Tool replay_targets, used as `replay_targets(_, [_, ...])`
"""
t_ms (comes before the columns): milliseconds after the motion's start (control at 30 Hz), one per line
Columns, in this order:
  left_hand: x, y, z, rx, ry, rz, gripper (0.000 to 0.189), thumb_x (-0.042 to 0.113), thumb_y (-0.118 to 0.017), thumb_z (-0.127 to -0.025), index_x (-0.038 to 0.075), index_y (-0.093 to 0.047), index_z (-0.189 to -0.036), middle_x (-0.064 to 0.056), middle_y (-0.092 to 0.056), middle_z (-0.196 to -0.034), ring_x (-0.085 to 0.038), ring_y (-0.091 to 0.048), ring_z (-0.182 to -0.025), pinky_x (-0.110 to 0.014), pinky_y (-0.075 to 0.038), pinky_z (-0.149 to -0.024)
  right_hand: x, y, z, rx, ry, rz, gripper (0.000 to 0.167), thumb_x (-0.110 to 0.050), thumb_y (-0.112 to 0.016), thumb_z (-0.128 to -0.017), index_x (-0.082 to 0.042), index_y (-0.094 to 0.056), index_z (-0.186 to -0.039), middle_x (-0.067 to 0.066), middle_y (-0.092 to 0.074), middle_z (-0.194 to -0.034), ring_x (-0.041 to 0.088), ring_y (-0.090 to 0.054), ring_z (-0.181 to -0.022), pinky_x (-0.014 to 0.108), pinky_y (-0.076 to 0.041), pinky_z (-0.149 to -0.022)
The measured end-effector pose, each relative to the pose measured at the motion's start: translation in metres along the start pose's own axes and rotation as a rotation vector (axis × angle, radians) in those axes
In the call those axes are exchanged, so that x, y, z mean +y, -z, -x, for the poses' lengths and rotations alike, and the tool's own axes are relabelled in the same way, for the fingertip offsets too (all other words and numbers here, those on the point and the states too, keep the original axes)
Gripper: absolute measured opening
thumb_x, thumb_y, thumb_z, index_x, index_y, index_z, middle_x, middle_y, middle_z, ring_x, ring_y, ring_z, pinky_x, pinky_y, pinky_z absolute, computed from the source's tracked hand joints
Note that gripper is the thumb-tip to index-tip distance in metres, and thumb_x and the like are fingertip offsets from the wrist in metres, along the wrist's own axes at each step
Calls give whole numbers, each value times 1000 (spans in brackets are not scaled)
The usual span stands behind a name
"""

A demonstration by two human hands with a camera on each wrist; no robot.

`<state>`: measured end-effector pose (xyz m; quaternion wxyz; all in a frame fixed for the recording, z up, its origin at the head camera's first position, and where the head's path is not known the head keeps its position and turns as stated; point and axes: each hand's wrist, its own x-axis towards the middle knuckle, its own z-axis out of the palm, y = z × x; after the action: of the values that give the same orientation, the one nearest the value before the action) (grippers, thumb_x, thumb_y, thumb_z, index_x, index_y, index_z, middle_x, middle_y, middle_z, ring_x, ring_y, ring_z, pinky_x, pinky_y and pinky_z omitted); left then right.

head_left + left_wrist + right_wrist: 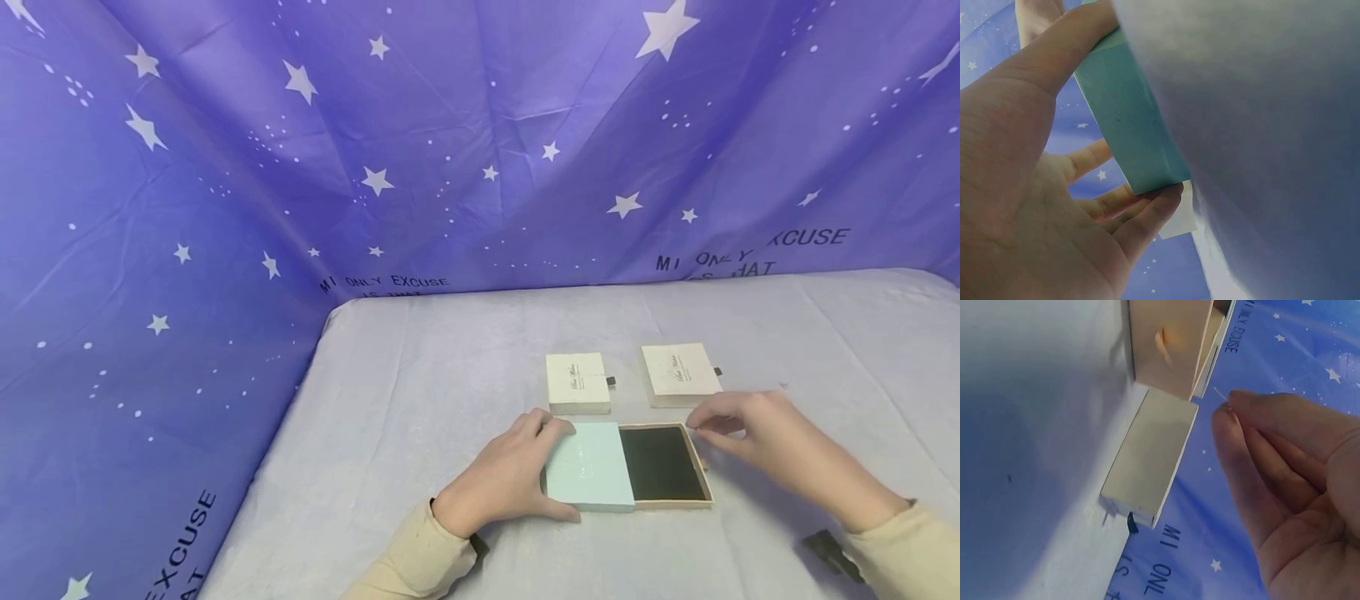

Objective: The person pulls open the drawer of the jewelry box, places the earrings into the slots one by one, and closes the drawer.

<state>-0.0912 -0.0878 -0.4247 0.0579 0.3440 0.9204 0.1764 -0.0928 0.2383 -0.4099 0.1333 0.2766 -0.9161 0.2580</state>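
A mint-green sleeve box (pixel 590 467) lies on the table, its drawer (pixel 663 464) pulled out to the right and showing a dark lining. My left hand (pixel 517 475) grips the sleeve, thumb along the near side and fingers at the far left corner. In the left wrist view the fingertips curl against the box's end (pixel 1125 119). Just off the drawer's far right corner is my right hand (pixel 757 429). Between thumb and forefinger it pinches a thin, shiny, thread-like piece (pixel 1220 394), whose kind I cannot tell. An orange-tan pull tab (pixel 1163 347) sticks out of the drawer front.
Two cream boxes with dark pull tabs stand behind the mint one: the left cream box (pixel 576 379) and the right cream box (pixel 678 373), close to my right hand. A pale cloth covers the table (pixel 420 367). Purple star-printed curtain (pixel 480 125) hangs behind and at left.
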Motion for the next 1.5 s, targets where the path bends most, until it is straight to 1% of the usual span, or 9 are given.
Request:
replay_targets(100, [0,-1,0,2,-2,3,91,56,-88,-63,21,-46,-135,4,-49,-120,-6,-46,-99,-15,-45,-78,-3,-2,1,-10,1,-19,29,0,-85,-66,-21,-73,-82,-13,-71,-81,-8,-61,-73,23,-55,-65])
replay_targets(300, [1,0,0,8,-6,4,90,55,-88,-63,21,-46,-135,4,-49,-120,-7,-46,-100,-15,-45,-78,-8,-6,1,-29,20,-44,29,3,-83,-66,-18,-74,-84,-8,-73,-85,-6,-61,-73,24,-55,-64])
replay_targets(500, [0,0,0,9,-4,0,90,56,-89,-63,21,-46,-134,4,-49,-120,-6,-46,-100,-15,-45,-77,-12,-11,1,-46,22,-78,27,1,-83,-69,-20,-73,-84,-12,-71,-84,-8,-59,-74,20,-53,-65])
replay_targets(700, [0,1,0,10,-4,-2,91,56,-88,-63,21,-46,-135,4,-50,-120,-7,-46,-100,-15,-45,-76,-14,-16,0,-92,20,-97,24,0,-82,-70,-17,-74,-85,-8,-72,-83,-8,-57,-72,22,-54,-62])
replay_targets(800, [0,0,0,10,-7,-4,91,56,-88,-63,21,-45,-135,3,-50,-120,-7,-47,-100,-15,-45,-76,-14,-19,-1,-115,44,-98,23,0,-82,-71,-16,-73,-85,-6,-72,-83,-6,-57,-71,23,-53,-61])
replay_targets(1033, [0,0,-1,7,-10,-8,91,57,-88,-63,21,-45,-135,3,-50,-119,-6,-46,-99,-15,-45,-77,-17,-25,-2,-151,69,-66,24,-2,-82,-70,-19,-73,-84,-9,-72,-84,3,-64,-77,28,-56,-66])
replay_targets(1167, [1,0,0,4,-6,-5,91,56,-88,-63,21,-46,-135,3,-50,-119,-6,-46,-99,-15,-45,-77,-20,-28,-2,-159,73,-65,25,-1,-82,-70,-20,-72,-83,-9,-71,-83,3,-64,-76,28,-56,-66])
replay_targets(1367, [2,0,0,2,-3,-10,91,57,-88,-63,21,-45,-135,3,-50,-119,-7,-47,-100,-16,-45,-78,-22,-32,-3,-172,70,-41,25,0,-82,-70,-19,-72,-83,-10,-71,-84,5,-64,-77,30,-57,-68])
replay_targets(1500, [2,0,0,3,-1,-12,91,57,-88,-63,21,-45,-135,3,-50,-120,-7,-47,-101,-16,-46,-79,-22,-33,-3,-161,75,-45,24,0,-82,-70,-17,-72,-83,-9,-71,-83,3,-62,-74,28,-56,-66])
